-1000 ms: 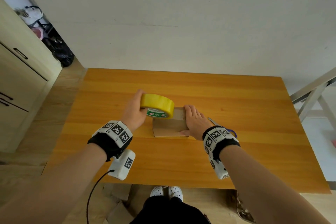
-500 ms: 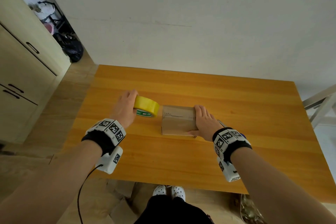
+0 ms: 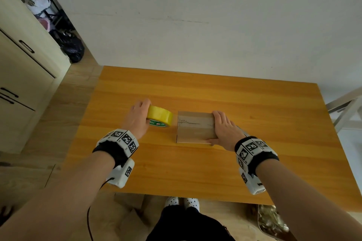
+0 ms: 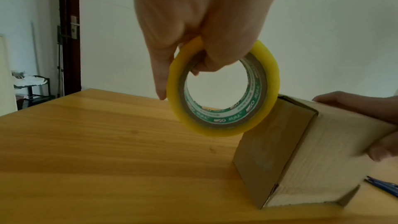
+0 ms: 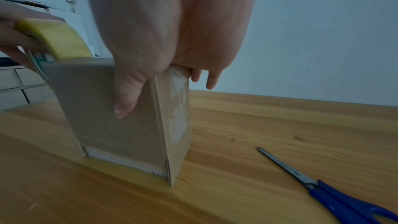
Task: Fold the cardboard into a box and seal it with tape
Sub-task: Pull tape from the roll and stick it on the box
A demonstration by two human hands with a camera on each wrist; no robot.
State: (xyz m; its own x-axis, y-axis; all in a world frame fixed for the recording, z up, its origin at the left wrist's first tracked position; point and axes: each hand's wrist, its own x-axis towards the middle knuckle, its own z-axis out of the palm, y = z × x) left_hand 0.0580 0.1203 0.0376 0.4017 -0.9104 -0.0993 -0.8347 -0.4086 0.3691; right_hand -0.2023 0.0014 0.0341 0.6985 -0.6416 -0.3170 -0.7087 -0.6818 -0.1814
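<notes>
A small brown cardboard box (image 3: pixel 195 127) stands on the wooden table (image 3: pixel 195 172), folded up, with clear tape along its top seam. My right hand (image 3: pixel 223 129) grips its right end, thumb on the near side (image 5: pixel 127 98), fingers over the far side. My left hand (image 3: pixel 138 118) holds a yellow tape roll (image 3: pixel 159 116) upright just left of the box, fingers hooked through the core (image 4: pixel 215 60). In the left wrist view the tape roll (image 4: pixel 224 91) hangs above the table, close to the box's (image 4: pixel 301 151) left top edge.
Blue-handled scissors (image 5: pixel 327 186) lie on the table right of the box, behind my right wrist. A cream cabinet (image 3: pixel 21 76) stands to the left, a white frame (image 3: pixel 346 109) at the table's right edge. Bare tabletop lies all round the box.
My left hand has carried the tape roll off the box's top to its left side and lower. The right hand keeps its hold on the box's right end.
</notes>
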